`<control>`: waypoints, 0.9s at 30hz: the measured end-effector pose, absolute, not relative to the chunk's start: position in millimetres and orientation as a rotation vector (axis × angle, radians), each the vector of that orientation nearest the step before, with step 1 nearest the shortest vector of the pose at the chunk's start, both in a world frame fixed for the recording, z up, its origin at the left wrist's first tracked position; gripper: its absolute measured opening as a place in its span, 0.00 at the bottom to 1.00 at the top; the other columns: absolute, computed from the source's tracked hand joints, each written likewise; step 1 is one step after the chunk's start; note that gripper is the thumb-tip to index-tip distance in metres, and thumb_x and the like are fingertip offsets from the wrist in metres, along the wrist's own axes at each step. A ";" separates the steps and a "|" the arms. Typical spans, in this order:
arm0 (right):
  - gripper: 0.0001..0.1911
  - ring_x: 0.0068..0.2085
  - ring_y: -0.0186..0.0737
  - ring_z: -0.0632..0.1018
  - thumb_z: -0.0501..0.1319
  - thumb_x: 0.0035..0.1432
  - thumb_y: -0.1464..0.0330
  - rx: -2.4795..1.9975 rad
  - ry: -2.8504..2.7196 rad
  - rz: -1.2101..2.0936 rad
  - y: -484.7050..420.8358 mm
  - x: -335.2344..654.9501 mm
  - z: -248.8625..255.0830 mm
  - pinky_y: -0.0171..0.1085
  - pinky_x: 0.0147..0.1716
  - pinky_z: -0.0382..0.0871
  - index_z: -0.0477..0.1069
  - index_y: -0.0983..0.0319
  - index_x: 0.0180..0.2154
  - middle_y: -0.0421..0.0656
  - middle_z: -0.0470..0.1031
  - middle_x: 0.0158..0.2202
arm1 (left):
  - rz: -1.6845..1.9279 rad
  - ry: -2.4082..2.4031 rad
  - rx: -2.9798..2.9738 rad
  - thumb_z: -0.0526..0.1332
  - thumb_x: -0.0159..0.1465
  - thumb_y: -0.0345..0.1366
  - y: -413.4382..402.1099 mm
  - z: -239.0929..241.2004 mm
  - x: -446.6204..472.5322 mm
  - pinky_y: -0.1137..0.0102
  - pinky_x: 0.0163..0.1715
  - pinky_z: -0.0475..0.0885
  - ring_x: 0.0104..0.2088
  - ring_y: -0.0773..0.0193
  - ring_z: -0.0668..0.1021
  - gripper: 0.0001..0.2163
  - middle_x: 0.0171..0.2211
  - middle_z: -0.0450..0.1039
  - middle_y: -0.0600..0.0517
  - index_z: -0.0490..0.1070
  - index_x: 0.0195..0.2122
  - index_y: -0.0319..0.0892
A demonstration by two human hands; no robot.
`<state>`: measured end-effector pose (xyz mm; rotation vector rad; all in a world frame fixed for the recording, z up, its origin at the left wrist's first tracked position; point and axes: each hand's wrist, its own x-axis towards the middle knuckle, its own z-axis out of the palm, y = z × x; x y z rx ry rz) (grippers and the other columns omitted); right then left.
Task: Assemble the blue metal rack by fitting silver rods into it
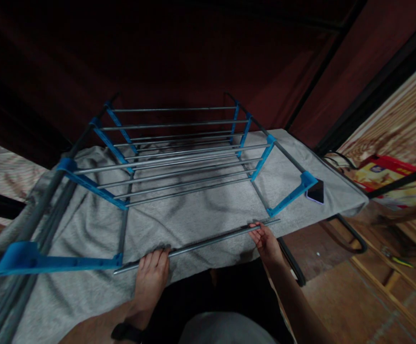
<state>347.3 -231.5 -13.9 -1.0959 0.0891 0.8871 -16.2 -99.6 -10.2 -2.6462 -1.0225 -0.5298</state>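
Note:
A thin grey metal rod (211,240) lies across in front of me, just above the grey cloth. My left hand (154,268) is closed over it near its left end, knuckles up. Near the right end, my right hand (263,239) pinches it between thumb and fingers. Beyond the rod stands a shelf-like rack (182,166) with blue plastic brackets and several grey rods. Its nearest blue brackets, the left bracket (68,263) and the right bracket (292,195), have no rod between them. The held rod is close to both brackets.
Grey fleece cloth (200,210) covers the bench under the rack. A phone (315,191) lies by the right bracket. To the right are a red and yellow box (397,179), a black metal loop (351,234) and a wooden frame (390,286) on the floor.

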 end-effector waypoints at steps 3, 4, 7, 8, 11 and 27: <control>0.06 0.40 0.38 0.83 0.67 0.56 0.66 -1.085 0.098 0.888 -231.2 347.7 -13.7 0.35 0.42 0.80 0.76 0.58 0.37 0.42 0.83 0.35 | -0.517 -1.019 -2.653 0.53 0.68 0.30 -99.5 -10.6 -16.6 0.61 0.43 0.67 0.38 0.55 0.76 0.13 0.38 0.78 0.45 0.75 0.48 0.39; 0.05 0.39 0.38 0.83 0.67 0.56 0.66 -1.085 0.101 0.888 -231.1 347.8 -13.8 0.35 0.42 0.80 0.76 0.58 0.37 0.42 0.83 0.35 | -0.519 -1.018 -2.653 0.53 0.68 0.30 -99.5 -10.4 -16.6 0.61 0.43 0.66 0.38 0.55 0.76 0.13 0.38 0.78 0.45 0.75 0.48 0.39; 0.05 0.39 0.38 0.83 0.67 0.56 0.66 -1.086 0.104 0.887 -231.0 348.1 -13.6 0.35 0.42 0.80 0.76 0.58 0.36 0.42 0.83 0.35 | -0.539 -1.024 -2.656 0.53 0.68 0.30 -99.8 -9.2 -15.8 0.61 0.43 0.66 0.38 0.55 0.75 0.13 0.38 0.78 0.45 0.75 0.49 0.38; 0.06 0.39 0.38 0.83 0.68 0.56 0.66 -1.087 0.104 0.887 -231.0 348.2 -13.5 0.35 0.42 0.80 0.76 0.58 0.36 0.42 0.83 0.35 | -0.544 -1.027 -2.659 0.53 0.68 0.29 -99.9 -8.8 -15.4 0.61 0.43 0.66 0.38 0.55 0.75 0.13 0.38 0.78 0.45 0.75 0.49 0.38; 0.05 0.39 0.38 0.83 0.67 0.56 0.66 -1.085 0.102 0.896 -230.9 348.4 -13.1 0.35 0.41 0.80 0.76 0.58 0.37 0.43 0.83 0.36 | -0.545 -1.027 -2.660 0.53 0.69 0.29 -99.8 -8.1 -14.9 0.61 0.43 0.66 0.38 0.55 0.75 0.13 0.37 0.78 0.46 0.75 0.48 0.39; 0.07 0.38 0.38 0.83 0.69 0.55 0.65 -1.077 0.082 0.905 -232.4 350.2 -16.1 0.36 0.40 0.81 0.76 0.58 0.37 0.42 0.84 0.37 | -0.531 -1.003 -2.643 0.53 0.69 0.29 -100.6 -6.7 -13.7 0.62 0.42 0.66 0.37 0.55 0.74 0.12 0.36 0.77 0.47 0.75 0.48 0.37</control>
